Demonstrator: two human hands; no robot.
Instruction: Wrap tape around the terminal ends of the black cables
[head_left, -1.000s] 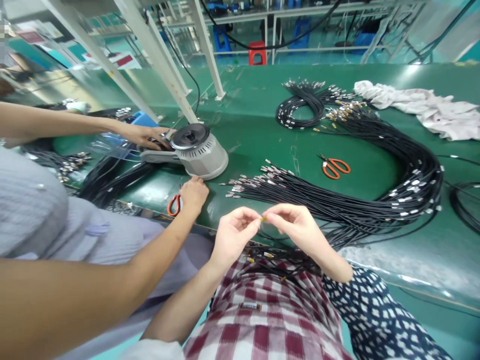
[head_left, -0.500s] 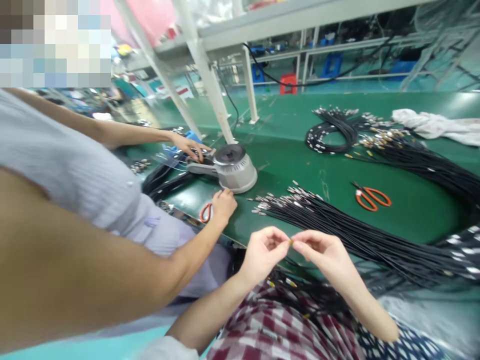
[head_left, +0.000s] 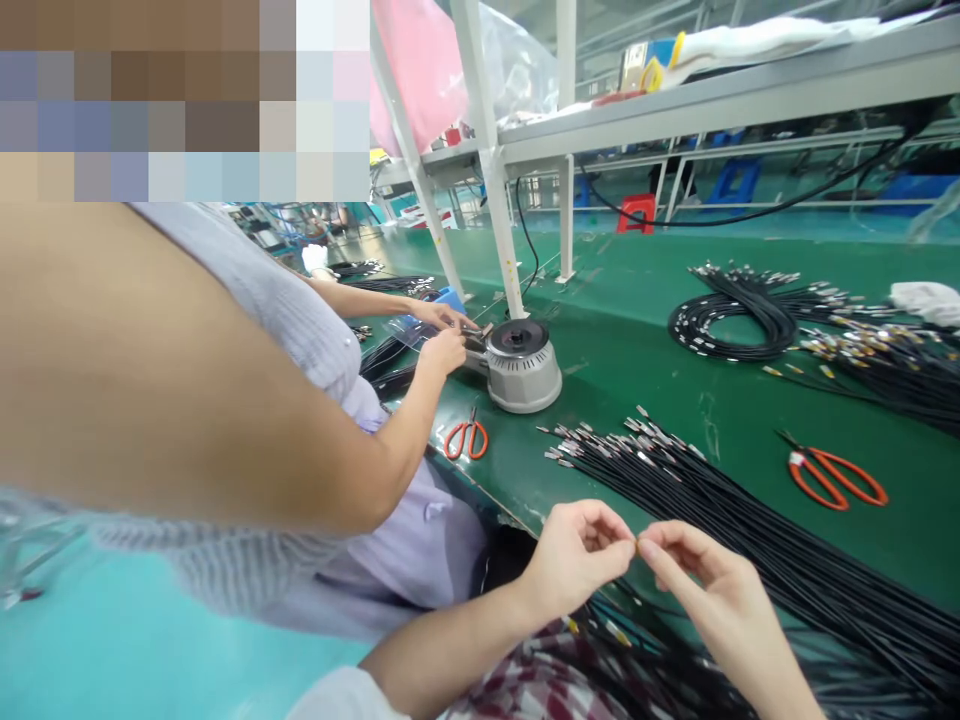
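My left hand [head_left: 581,557] and my right hand [head_left: 697,575] meet fingertip to fingertip above the near edge of the green table. Between the pinched fingers shows a tiny yellowish piece [head_left: 637,546], too small to name; both hands seem closed on it. Below them, black cables with yellow-tagged ends [head_left: 616,632] lie across my lap. Just beyond my hands a bundle of black cables [head_left: 697,500] with metal connector ends [head_left: 577,440] is spread on the table.
A co-worker's hands [head_left: 442,335] work at a round grey tape dispenser [head_left: 523,375]. Orange-handled scissors [head_left: 466,438] lie near it, another orange-handled pair [head_left: 832,475] at right. Behind are a coiled cable bundle [head_left: 731,318], more cables [head_left: 892,370] and shelf posts [head_left: 491,170].
My view has swung left, so the scene sits further right. My hands stay pinched together. The co-worker's nearer hand has moved from beside the scissors to the tape dispenser.
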